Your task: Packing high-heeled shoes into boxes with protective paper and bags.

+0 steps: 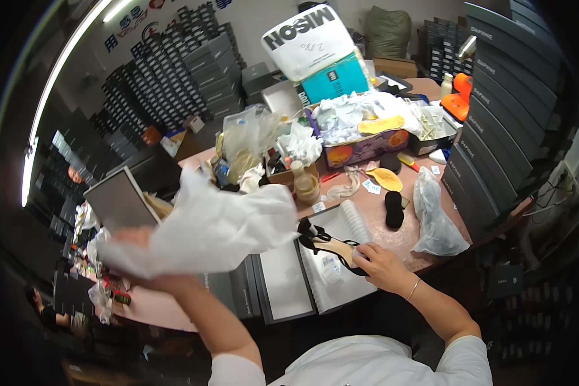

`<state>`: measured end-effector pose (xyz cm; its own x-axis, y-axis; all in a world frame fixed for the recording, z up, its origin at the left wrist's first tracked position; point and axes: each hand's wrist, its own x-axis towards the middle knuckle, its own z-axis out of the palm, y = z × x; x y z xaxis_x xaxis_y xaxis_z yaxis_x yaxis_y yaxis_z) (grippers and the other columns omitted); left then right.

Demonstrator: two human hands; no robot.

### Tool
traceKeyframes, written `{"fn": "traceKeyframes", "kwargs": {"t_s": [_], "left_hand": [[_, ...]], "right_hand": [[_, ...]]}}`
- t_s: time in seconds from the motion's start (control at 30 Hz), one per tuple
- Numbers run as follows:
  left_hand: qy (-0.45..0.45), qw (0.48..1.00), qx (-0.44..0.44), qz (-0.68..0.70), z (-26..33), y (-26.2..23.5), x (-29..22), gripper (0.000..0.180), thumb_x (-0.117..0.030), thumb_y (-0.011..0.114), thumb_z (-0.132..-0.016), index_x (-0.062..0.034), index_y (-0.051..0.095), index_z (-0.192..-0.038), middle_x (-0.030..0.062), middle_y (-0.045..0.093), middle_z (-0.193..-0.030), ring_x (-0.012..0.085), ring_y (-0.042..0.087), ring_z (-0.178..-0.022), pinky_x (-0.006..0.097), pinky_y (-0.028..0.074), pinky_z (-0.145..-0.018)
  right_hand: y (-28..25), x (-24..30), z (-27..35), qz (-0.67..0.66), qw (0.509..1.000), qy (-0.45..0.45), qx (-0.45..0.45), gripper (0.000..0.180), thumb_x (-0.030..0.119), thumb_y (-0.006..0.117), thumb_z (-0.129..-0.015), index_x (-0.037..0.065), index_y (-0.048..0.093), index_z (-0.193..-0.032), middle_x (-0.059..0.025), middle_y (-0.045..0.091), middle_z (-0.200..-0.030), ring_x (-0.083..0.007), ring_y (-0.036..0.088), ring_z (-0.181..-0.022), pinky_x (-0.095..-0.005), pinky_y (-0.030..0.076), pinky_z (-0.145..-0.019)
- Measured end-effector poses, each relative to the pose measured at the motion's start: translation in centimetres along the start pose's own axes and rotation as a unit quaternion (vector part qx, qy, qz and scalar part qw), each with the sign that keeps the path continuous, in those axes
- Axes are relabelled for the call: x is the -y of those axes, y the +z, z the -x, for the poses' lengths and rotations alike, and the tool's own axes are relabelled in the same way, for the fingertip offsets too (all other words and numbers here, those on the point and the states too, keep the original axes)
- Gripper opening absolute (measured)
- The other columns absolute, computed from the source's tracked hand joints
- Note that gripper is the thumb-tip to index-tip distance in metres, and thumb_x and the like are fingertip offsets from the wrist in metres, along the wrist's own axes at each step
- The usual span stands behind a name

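Background: stacks of dark boxes (157, 83) rise along the far wall at left. Foreground: pinkish table (154, 309), curved by the lens. At its right side, a tall stack of dark boxes (492, 116). Toward the far side, a purple carton (360, 154), heaped with crumpled white material (347, 116). At the near edge lies an open dark box (286, 293), two white-lined halves side by side.

White sheet (219, 225), thin and creased: aloft, left of centre, spread across the space above the table, its right end just beside the sandal in view. A filled translucent bag (434, 222) rests to the right.

Left hand (127, 248): at the sheet's left end, gathering it; motion blur, so single fingers cannot be told apart. Right hand (381, 265): thumb and fingers pinch the right-hand end of the sandal; a thin bracelet circles the wrist.

Sandal (333, 247), black straps, pale footbed: over the right half of the open box, heel end pointing left. Whether it touches the lining cannot be told.

Smaller items, beyond the right hand: black oval piece (394, 210); yellow pad (385, 179), farther off; small white labels (370, 187) beside the pad.
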<state>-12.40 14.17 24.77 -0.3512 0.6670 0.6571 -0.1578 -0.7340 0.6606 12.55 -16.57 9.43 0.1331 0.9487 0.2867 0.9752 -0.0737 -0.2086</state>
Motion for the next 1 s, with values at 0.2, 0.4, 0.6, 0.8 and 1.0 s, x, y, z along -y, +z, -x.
{"fn": "traceKeyframes", "kwargs": {"t_s": [0.2, 0.4, 0.6, 0.8, 1.0], "left_hand": [[0.010, 0.752, 0.616, -0.233, 15.2, -5.7, 6.7, 0.022, -0.018, 0.059, -0.090, -0.0019, 0.062, -0.105, 0.0161, 0.063, -0.096, 0.0246, 0.061, -0.092, 0.038, 0.048, -0.082], [-0.640, 0.466, 0.593, 0.144, 17.2, -2.5, 4.4, 0.077, -0.062, 0.033, -0.094, 0.0018, 0.041, -0.136, 0.0181, 0.058, -0.121, 0.0281, 0.058, -0.111, 0.038, 0.049, -0.091], [-0.814, 0.425, 0.263, 0.294, 21.5, -8.4, 2.5, 0.086, -0.076, 0.024, -0.086, -0.0012, 0.050, -0.121, 0.0161, 0.064, -0.083, 0.0209, 0.063, -0.064, 0.031, 0.054, -0.056], [-0.745, 0.604, 0.202, 0.197, 23.1, -6.6, -1.3, 0.080, -0.073, 0.017, -0.090, -0.0056, 0.051, -0.116, 0.0063, 0.055, -0.080, 0.0162, 0.057, -0.072, 0.030, 0.052, -0.069], [-0.686, 0.675, 0.223, 0.157, 26.1, -7.7, -1.1, 0.079, -0.074, 0.017, -0.089, -0.0067, 0.050, -0.115, 0.0061, 0.057, -0.093, 0.0170, 0.058, -0.085, 0.031, 0.050, -0.075]], "right_hand": [[-1.4, -1.0, 1.6, -0.099, 0.991, 0.025, -0.090, 0.051, 0.006, 0.074, -0.062, 0.010, 0.056, -0.109, -0.0130, 0.052, -0.118, -0.0321, 0.054, -0.108, -0.0392, 0.050, -0.086], [-3.8, 2.3, -0.1, 0.030, 0.973, -0.223, -0.052, 0.037, 0.016, 0.059, -0.078, 0.021, 0.057, -0.115, -0.0107, 0.048, -0.131, -0.0271, 0.049, -0.120, -0.0420, 0.041, -0.097], [0.4, 5.1, -4.2, -0.047, 0.992, -0.085, -0.075, 0.050, 0.005, 0.060, -0.075, 0.017, 0.056, -0.123, -0.0118, 0.053, -0.125, -0.0291, 0.050, -0.116, -0.0455, 0.034, -0.102], [5.0, 8.7, -6.7, -0.085, 0.986, -0.071, -0.122, 0.043, 0.009, 0.066, -0.070, 0.004, 0.058, -0.112, -0.0081, 0.063, -0.099, -0.0246, 0.060, -0.084, -0.0379, 0.044, -0.070], [3.7, 9.5, -7.2, -0.399, 0.908, 0.090, 0.090, 0.047, 0.021, 0.068, -0.080, 0.000, 0.048, -0.116, -0.0178, 0.060, -0.104, -0.0362, 0.062, -0.082, -0.0403, 0.050, -0.073]]}}
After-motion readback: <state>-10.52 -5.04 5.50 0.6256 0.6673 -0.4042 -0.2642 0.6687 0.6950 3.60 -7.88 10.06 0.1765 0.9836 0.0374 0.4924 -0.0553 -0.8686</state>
